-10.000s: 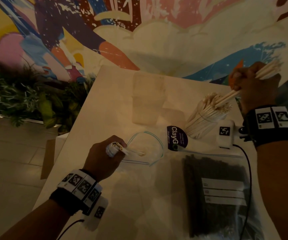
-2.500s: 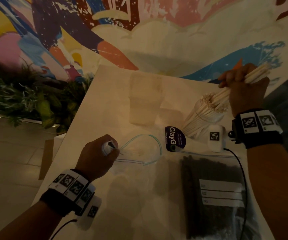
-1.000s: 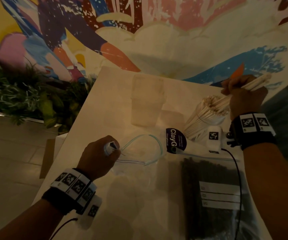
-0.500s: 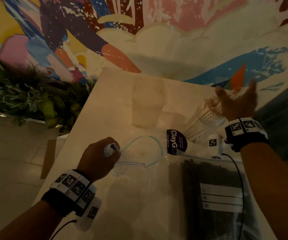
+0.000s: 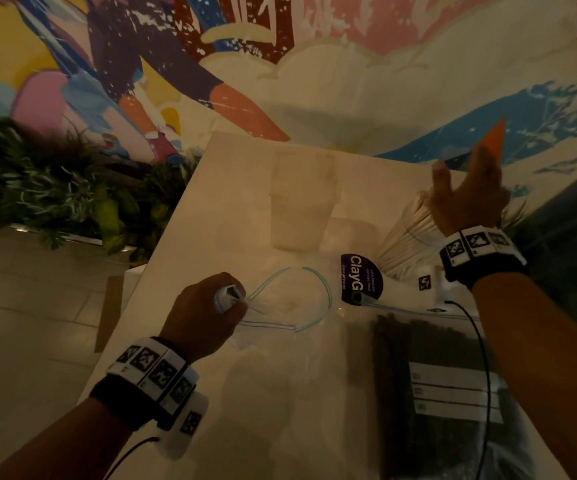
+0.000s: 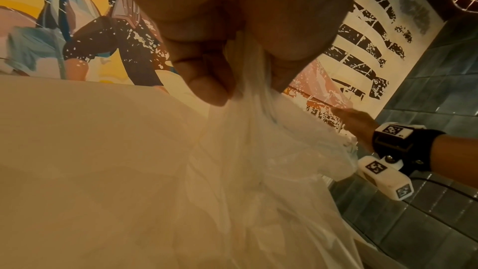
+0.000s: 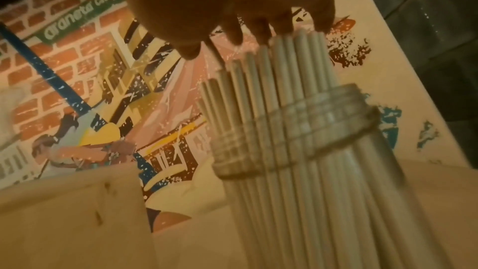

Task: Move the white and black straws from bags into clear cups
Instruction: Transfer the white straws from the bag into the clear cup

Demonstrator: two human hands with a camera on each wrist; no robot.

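My left hand grips the bunched edge of a clear zip bag lying on the white table; the wrist view shows the thumb and fingers pinching the plastic. My right hand is spread open just above a clear cup packed with white straws, fingertips right at the straw tops. A second clear cup stands at the back middle. A zip bag of black straws lies flat at the front right.
A dark round "ClayGo" label sits between the bags. Plants line the floor to the left of the table. A painted mural wall rises behind the table's far edge.
My right hand held a bunch of white straws over the cup, then let them drop in and spread open above it. The left hand kept its grip on the bag.
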